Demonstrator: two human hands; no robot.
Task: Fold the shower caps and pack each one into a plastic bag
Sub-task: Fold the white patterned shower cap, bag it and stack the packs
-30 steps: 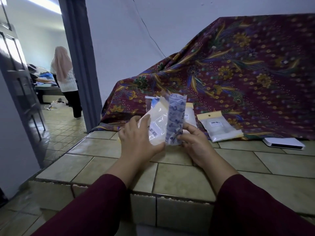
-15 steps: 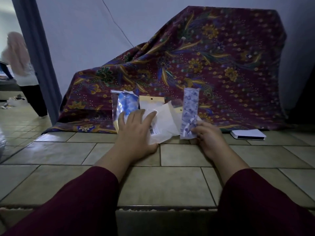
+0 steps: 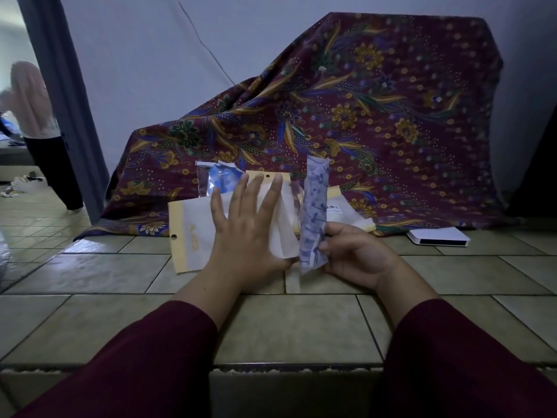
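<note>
Just right of the frame's centre, the right hand pinches the lower end of a folded shower cap, a narrow blue-patterned strip that stands nearly upright between thumb and fingertips. To its left, the left hand lies flat with fingers spread, pressing down on a loose pile of plastic bags with yellow header strips that rest on the tiled ledge. Behind the fingertips sits one packed bag with something blue inside, leaning against the patterned cloth that fills the upper right of the frame. A white flat box lies at the right, well apart from the hands. The cap looks thin, light and limp: it keeps its shape only while the fold is pinched, so the grip is best kept low and tight across all the layers, or the strip will likely spring open. The bags look slick and flimsy and will slide over one another; the stiffer header edge seems the safest place to take one. In this dim light I cannot tell which bag's mouth is open, if any. The step in hand appears to be freeing one bag to receive the cap.
</note>
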